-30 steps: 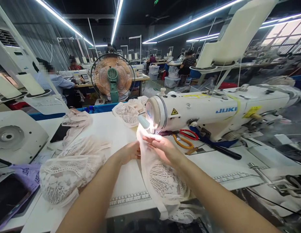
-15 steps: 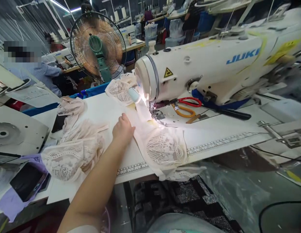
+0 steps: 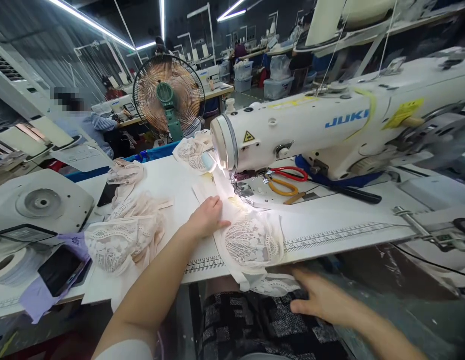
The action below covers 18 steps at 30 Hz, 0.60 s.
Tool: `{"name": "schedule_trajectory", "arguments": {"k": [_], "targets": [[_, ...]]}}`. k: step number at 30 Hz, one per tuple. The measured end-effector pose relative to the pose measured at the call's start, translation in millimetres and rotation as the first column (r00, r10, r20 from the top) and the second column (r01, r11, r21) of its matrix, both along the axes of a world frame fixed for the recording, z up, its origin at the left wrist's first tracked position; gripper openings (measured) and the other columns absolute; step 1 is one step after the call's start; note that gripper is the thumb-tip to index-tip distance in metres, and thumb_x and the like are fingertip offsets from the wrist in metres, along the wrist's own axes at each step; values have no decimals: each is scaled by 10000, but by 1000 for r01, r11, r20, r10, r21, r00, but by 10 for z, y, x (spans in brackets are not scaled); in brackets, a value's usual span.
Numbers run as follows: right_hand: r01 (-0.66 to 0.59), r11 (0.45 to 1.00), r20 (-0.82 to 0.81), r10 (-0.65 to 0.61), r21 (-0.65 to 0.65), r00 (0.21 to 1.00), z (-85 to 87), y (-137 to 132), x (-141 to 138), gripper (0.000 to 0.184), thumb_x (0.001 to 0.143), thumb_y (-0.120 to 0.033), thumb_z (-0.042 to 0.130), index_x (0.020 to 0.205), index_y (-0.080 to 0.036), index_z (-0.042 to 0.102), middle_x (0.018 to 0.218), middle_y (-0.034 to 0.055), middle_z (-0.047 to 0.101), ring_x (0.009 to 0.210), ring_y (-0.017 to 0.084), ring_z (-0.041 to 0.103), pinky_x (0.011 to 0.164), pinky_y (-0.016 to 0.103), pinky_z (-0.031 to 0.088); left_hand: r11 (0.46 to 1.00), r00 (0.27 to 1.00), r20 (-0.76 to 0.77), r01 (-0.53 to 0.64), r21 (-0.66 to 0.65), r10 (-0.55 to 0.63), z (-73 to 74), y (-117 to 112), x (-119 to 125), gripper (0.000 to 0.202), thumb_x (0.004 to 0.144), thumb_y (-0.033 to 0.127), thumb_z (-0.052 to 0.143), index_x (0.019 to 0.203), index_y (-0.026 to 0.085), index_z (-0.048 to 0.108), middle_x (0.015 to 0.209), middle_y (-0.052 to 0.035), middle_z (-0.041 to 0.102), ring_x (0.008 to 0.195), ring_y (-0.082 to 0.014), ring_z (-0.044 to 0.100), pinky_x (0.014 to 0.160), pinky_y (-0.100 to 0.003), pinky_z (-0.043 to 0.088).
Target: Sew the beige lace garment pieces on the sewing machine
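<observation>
A pale beige lace bra lies at the front edge of the sewing table, one cup facing up. Its upper part runs under the lit needle area of a white JUKI sewing machine, and a lace end hangs over the edge. On the bra's left side is my left hand, fingers curled on the fabric and thumb against the cup. Below the table edge, beside the hanging lace, my right hand has its thumb apart from its fingers; the fingertips are partly hidden.
More lace bras are heaped on the left. A phone lies on purple cloth near another machine. Red-handled scissors and an orange-handled tool rest right of the needle. Behind stand a fan and a seated person.
My right hand has come into view below the table edge. My left hand has moved right and toward me, onto the bra beside the cup. The view has tilted up.
</observation>
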State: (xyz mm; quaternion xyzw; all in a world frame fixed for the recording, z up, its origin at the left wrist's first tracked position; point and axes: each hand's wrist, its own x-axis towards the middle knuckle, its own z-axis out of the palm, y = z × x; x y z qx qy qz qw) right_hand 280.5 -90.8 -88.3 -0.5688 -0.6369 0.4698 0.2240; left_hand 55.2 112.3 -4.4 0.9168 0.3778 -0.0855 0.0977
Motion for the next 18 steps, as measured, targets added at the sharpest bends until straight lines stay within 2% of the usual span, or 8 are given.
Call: {"name": "schedule_trajectory", "arguments": {"k": [2,3,5,6,9,11,15,18], "targets": [[-40,995,-259,61,86,964,-138,110,-179,882,626,-742,531,1275,-146,488,1294,174,504,1258,358,360,1048,484,250,1000,1000,-26,-10,-16,10,24,-60,4,675,847,426,534,1354,50,297,1466,-188,203,1350,-312,175,1101,-408,219],[-83,993,-394,110,84,912,-185,131,-281,854,642,-751,501,1257,-159,505,1266,159,529,1239,334,390,1041,465,263,1000,999,-34,-7,-22,6,32,-101,9,683,839,430,544,1355,56,300,1468,-183,202,1351,-311,175,1100,-404,223],[-139,990,-646,106,0,756,-234,118,-477,834,589,-770,532,1171,-174,571,1126,133,613,1106,299,513,968,426,359,999,999,-41,10,-37,-11,36,-194,16,701,812,440,581,1346,68,321,1465,-175,218,1348,-310,188,1093,-395,245],[-139,986,-718,30,-94,695,-241,89,-563,786,561,-753,579,1101,-182,608,1021,110,649,987,267,573,903,397,412,999,999,-38,26,-43,-27,34,-245,16,705,800,445,595,1340,76,333,1463,-171,227,1346,-311,193,1088,-395,255],[-93,918,-744,-250,-386,619,-225,-47,-742,580,614,-684,615,931,-199,643,733,24,646,616,140,559,654,298,473,995,996,-7,93,-35,-93,32,-388,1,703,781,454,617,1322,88,359,1449,-175,261,1340,-319,209,1075,-411,273],[-85,884,-737,-328,-461,591,-196,-159,-792,503,708,-647,561,920,-197,636,682,3,630,535,97,503,568,248,445,989,989,22,147,-34,-147,50,-445,-6,701,775,454,626,1315,89,366,1437,-179,285,1326,-314,246,1058,-405,299],[-119,862,-758,-358,-493,545,-100,-356,-759,520,720,-626,568,973,-178,640,798,50,677,649,122,567,628,257,450,990,980,143,138,4,-137,109,-369,78,427,882,379,478,1235,139,456,1317,-118,471,1132,-227,504,892,-324,456],[-174,868,-744,-277,-465,607,-5,-424,-688,605,713,-673,527,1060,-188,626,937,92,685,799,196,623,744,344,466,989,974,194,95,114,-116,88,-123,237,271,917,259,376,1059,164,586,1107,-74,609,984,-195,575,806,-301,483]]}}
